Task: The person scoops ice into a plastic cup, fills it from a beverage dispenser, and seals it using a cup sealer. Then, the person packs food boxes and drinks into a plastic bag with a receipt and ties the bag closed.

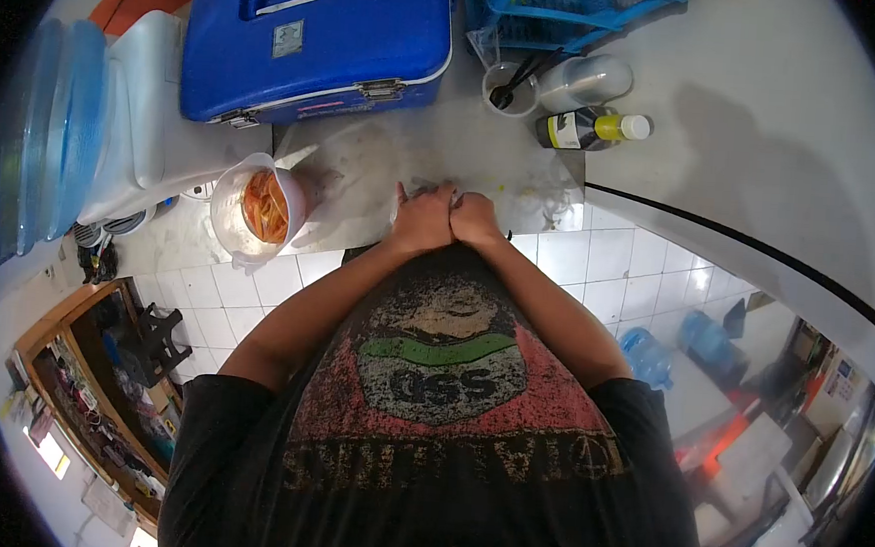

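My left hand [424,219] and my right hand [475,220] meet at the near edge of the grey worktop, close in front of my shirt. The fingers of both hands are curled in, with the knuckles side by side and touching. A small pale, see-through bit shows at the fingers, too small to name; what the hands hold is mostly hidden. To the left, a white bowl [223,217] with orange strips of food [265,208] sits near the worktop's edge.
A blue cool box [316,40] stands behind. Back right are a cup [510,89] with dark-handled utensils, a clear container [592,80], a dark bottle [577,130] with white cap, and a blue plastic basket [564,11]. Blue-lidded tubs [70,141] stand far left.
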Available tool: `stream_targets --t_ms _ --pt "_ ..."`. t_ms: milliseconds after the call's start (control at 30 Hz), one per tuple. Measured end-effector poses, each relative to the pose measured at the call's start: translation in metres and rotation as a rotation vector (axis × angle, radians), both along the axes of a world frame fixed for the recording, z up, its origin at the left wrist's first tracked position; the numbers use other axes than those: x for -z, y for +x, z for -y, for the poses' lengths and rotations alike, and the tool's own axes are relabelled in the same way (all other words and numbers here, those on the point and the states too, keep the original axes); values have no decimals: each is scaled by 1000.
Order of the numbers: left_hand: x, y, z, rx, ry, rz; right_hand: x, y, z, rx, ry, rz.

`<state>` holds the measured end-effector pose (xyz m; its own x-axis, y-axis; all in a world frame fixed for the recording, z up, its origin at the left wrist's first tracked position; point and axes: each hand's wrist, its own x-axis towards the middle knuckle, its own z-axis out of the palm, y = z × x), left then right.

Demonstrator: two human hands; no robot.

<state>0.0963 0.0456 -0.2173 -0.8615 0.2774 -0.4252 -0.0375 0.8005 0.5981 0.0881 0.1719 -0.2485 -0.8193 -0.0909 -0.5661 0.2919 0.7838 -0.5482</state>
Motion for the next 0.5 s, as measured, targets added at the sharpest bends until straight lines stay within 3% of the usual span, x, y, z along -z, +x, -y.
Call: stream_targets --t_ms 100,167,233,367,467,500 --pt "2 -3 3 3 -53 -29 8 0 -6 13 -7 0" --pt "11 -10 20 131 140 76 7 -3 -12 3 -21 18" --pt "13 -12 30 167 181 117 16 -2 -21 -13 -241 248" --pt "26 -8 47 244 308 134 26 6 -16 -50 -316 257" --pt "24 -11 49 359 252 129 30 9 -14 -154 -307 319" --pt "29 -9 50 355 253 132 27 12 -14 -179 -287 229"
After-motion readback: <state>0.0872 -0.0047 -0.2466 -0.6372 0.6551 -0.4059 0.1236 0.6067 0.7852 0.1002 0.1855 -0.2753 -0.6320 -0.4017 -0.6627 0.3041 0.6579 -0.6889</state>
